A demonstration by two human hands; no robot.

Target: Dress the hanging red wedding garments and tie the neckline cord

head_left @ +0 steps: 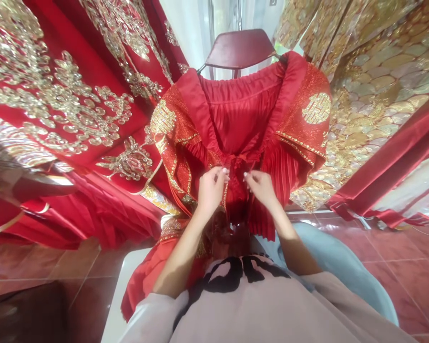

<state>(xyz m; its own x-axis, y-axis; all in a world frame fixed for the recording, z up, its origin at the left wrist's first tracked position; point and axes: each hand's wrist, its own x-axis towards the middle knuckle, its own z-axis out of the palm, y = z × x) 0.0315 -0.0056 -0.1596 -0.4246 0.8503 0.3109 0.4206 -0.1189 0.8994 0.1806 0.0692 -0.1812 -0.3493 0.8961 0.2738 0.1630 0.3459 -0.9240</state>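
Hands met at the front: our left hand (210, 190) and right hand (261, 187) each pinched the red tie (240, 158) of the pleated robe (243, 114), draped over a chair (239, 47); we judged the knot unfinished.

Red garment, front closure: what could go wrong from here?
1. Left hand and right hand both pinch the red garment near its small tie; a hard pull might drag it off the dark red support.
2. Nails could snag the gold embroidery beside the fingers.
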